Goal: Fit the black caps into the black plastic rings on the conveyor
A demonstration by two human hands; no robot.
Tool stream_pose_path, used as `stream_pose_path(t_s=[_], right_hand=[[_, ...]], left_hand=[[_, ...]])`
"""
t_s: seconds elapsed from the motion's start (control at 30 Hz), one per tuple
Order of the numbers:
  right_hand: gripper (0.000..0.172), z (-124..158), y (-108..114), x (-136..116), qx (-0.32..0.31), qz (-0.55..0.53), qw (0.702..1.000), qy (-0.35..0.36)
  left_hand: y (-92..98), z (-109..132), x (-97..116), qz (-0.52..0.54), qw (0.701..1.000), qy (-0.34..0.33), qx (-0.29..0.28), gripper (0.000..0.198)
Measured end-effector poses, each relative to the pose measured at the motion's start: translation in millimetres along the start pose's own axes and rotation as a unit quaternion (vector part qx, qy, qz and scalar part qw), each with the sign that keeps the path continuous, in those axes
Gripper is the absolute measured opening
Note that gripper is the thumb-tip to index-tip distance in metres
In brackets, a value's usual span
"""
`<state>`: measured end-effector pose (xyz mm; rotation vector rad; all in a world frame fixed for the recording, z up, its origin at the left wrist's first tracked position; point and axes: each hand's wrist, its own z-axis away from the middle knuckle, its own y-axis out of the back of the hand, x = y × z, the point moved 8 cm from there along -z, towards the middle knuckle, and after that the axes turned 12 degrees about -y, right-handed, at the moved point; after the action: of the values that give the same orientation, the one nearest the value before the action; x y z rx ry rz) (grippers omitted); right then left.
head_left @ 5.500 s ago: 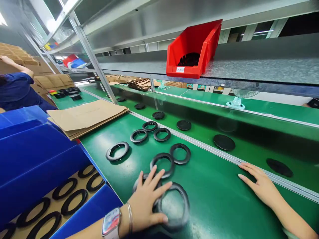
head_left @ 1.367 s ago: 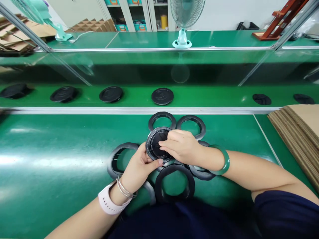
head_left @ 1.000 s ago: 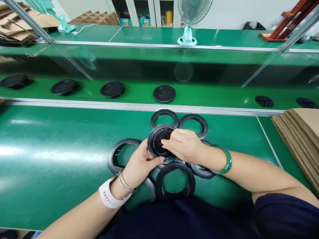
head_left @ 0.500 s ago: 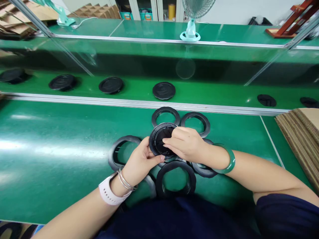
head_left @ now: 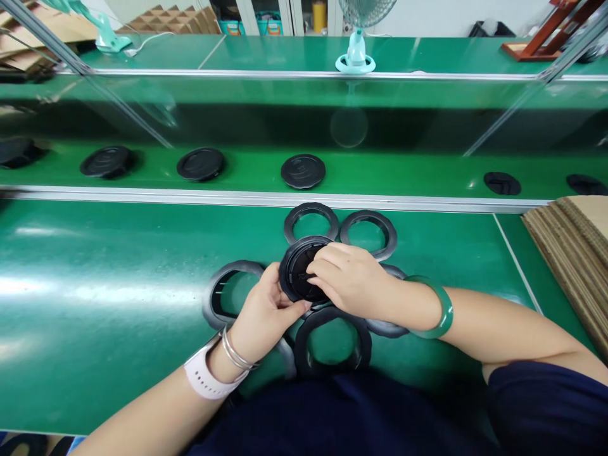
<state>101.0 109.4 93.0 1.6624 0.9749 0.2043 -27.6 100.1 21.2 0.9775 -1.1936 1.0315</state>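
My left hand (head_left: 268,310) grips a round black ring (head_left: 285,282) from its left and lower edge, thumb along the near rim. Inside that ring sits a black disc (head_left: 299,271) with moulded ridges. The fingers of my right hand (head_left: 349,278) are pinched together on the middle of the disc and hide its right part. Other black rings lie flat around my hands: one (head_left: 304,345) just in front of me, one (head_left: 211,291) to the left, and two beyond, a ring (head_left: 291,221) and another ring (head_left: 392,237). More rings are partly covered by my arms.
Behind a metal rail (head_left: 228,197), a green strip (head_left: 389,177) carries several round black lids, one lid (head_left: 303,171) straight ahead. Stacked cardboard sheets (head_left: 565,253) stand at the right. A small fan (head_left: 356,57) stands on the upper shelf.
The whole view has shifted slightly. Both hands keep the same hold on the ring and disc, with the right fingers only slightly changed. The lids on the strip appear a little further left.
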Motion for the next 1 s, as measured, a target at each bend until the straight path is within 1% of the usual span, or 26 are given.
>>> stream_pose_path(t_s=[0.03,0.1,0.2,0.3,0.37,0.43,0.47,0.53,0.57,0.6,0.63,0.67,0.73,0.77,0.83,0.9,1.0], right_hand=[[0.008,0,-1,-1,-0.003,0.008,1.0,-0.006],[0.016,1,-2,-2,0.0,0.019,1.0,-0.015],[0.027,0,-2,-6,0.006,0.032,0.999,-0.002],[0.03,-2,-4,-8,-0.022,0.053,0.998,0.002],[0.03,-3,-4,-7,-0.037,0.065,0.997,-0.003],[0.028,-4,2,-7,-0.019,0.057,0.998,0.0],[0.027,-4,8,-8,0.006,0.039,0.999,0.005],[0.029,-3,24,-2,0.086,-0.023,0.996,-0.008],[0.032,-3,32,5,0.13,-0.063,0.989,-0.033],[0.035,-3,36,14,0.16,-0.107,0.979,-0.067],[0.035,-3,37,24,0.168,-0.156,0.968,-0.106],[0.033,-4,33,34,0.158,-0.207,0.954,-0.146],[0.023,-8,17,49,0.105,-0.304,0.924,-0.209],[0.021,-9,10,53,0.08,-0.341,0.908,-0.23],[0.024,-10,1,58,0.06,-0.379,0.886,-0.259],[0.03,-10,0,56,0.062,-0.389,0.882,-0.258],[0.036,-9,3,51,0.063,-0.393,0.884,-0.245]], left_hand=[[0.3,1,1,-0.009,1.0,0.0,0.002,0.055],[0.3,2,2,-0.014,1.0,-0.001,0.002,0.054],[-1.2,4,3,-0.007,1.0,-0.011,-0.003,0.055],[-1.7,5,5,-0.029,0.999,-0.027,-0.005,0.057],[-1.7,5,6,-0.041,0.999,-0.027,-0.004,0.058],[-1.7,4,6,-0.024,1.0,-0.016,0.002,0.059],[-1.7,3,6,-0.006,1.0,-0.013,0.007,0.059],[-1.2,3,9,0.031,0.999,-0.022,0.021,0.06],[-0.6,3,11,0.041,0.998,-0.032,0.027,0.06],[-0.2,3,13,0.044,0.998,-0.044,0.031,0.061],[-0.2,4,14,0.043,0.997,-0.055,0.031,0.061],[-0.8,5,14,0.041,0.997,-0.061,0.027,0.063],[-3.6,7,12,0.047,0.997,-0.063,0.008,0.067],[-4.8,8,11,0.053,0.996,-0.066,0.0,0.069],[-5.4,10,11,0.056,0.995,-0.08,-0.011,0.072],[-3.9,11,13,0.032,0.994,-0.1,-0.012,0.068],[-1.6,13,15,-0.031,0.993,-0.115,-0.012,0.061]])
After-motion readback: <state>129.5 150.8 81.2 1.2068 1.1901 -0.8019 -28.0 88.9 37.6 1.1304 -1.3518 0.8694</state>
